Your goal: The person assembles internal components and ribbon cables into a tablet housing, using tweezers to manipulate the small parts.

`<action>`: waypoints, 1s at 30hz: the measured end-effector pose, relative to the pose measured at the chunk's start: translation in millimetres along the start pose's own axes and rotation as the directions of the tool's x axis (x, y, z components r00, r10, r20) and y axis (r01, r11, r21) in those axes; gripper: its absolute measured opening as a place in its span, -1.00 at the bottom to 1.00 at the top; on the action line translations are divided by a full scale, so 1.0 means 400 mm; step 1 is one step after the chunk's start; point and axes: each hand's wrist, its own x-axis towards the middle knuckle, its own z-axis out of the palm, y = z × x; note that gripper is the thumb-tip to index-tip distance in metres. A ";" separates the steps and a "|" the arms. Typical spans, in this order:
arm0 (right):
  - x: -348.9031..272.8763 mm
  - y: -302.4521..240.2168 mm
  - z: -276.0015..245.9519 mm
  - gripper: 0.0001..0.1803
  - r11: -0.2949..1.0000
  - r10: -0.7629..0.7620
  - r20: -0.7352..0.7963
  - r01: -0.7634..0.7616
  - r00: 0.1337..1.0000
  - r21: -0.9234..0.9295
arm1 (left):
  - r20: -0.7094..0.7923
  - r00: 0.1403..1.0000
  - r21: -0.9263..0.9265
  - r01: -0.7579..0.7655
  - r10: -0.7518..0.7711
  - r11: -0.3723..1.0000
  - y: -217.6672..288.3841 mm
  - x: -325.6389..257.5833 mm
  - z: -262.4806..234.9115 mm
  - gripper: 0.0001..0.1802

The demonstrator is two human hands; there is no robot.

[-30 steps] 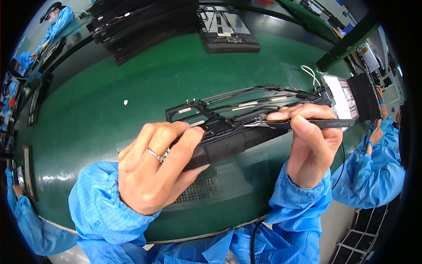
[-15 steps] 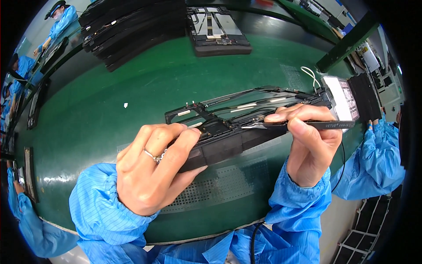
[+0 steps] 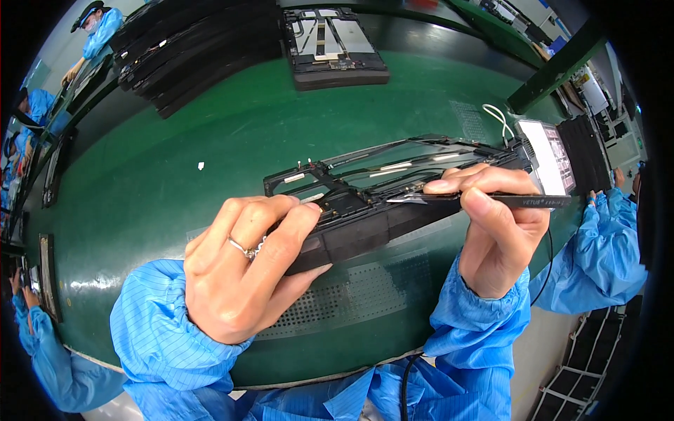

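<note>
Black frame (image 3: 361, 228), on the green table (image 3: 140, 196) between both hands: judged stiff and fairly light, thin struts probably fragile, best held by its thick near edge. Left hand (image 3: 242, 274) pinches its near-left corner, fingers on top, thumb against the side. Right hand (image 3: 500, 231) has thumb and fingers pressed together on dark tweezers (image 3: 519, 201), points at the near edge; point gap, cannot tell.

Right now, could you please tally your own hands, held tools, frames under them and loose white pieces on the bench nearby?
Hands: 2 (left hand, right hand)
Held tools: 1 (tweezers)
Frames: 1 (black frame)
Loose pieces: 1 (white piece)
Total: 5
</note>
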 end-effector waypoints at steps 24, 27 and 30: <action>-0.085 0.062 -0.260 -0.88 0.963 -0.057 -0.157 0.013 0.986 -0.271 | 0.076 0.910 0.608 -0.366 0.407 0.704 -0.014 0.446 0.217 -0.75; -0.074 0.094 -0.247 -0.84 0.973 -0.072 0.014 0.074 0.997 -0.219 | 0.122 0.889 0.766 -0.367 0.442 0.527 -0.090 0.522 0.297 -0.70; -0.071 0.116 -0.253 -0.82 0.961 -0.024 0.060 0.040 0.998 -0.273 | 0.071 0.849 0.744 -0.395 0.523 0.539 -0.113 0.602 0.461 -0.90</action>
